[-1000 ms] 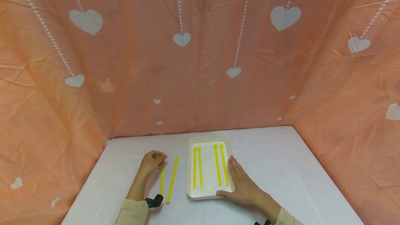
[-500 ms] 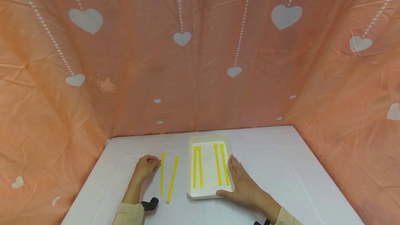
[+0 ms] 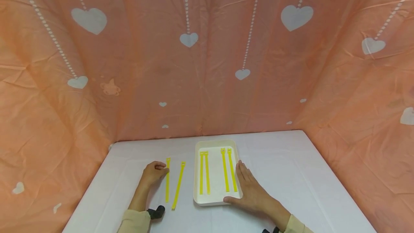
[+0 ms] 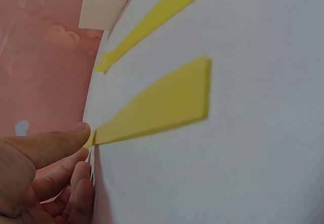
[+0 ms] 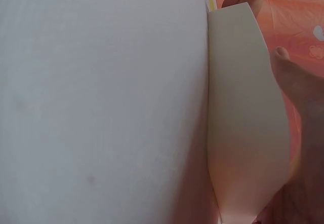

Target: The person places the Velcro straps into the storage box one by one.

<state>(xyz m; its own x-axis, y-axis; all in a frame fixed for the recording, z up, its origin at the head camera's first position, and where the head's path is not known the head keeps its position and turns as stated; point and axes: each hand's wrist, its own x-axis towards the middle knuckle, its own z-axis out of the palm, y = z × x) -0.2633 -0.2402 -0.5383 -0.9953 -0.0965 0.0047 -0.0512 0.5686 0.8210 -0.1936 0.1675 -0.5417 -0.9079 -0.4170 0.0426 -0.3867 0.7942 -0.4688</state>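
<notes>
Left hand at a loose yellow cable strap, right hand braced on the tray

Left hand, lower left of centre in the head view: thumb meets the left loose strap just below its slotted head, other fingers curled beside it. Pinching or only touching: cannot tell, fingertips overlap the strap in both views. Strap lies along the white table, head toward the top of the frame; contact near the head probably gives the most control over its angle.

Right loose strap lies just beside it, slanted, lower end leaning left, untouched.

Cream tray, lower centre: left pair of straps set close together, right pair of straps a little more spread, bare floor between the pairs. All heads at the top, so the layout looks deliberate, likely for neat rows.

Right hand, lower right of centre: grips no strap, fingers straight along the tray's right side, thumb out at its near edge. Looks like steadying, to stop the tray sliding. Right wrist view shows the thumb by the rim.

Peach heart-print curtain fills the upper frame.
</notes>
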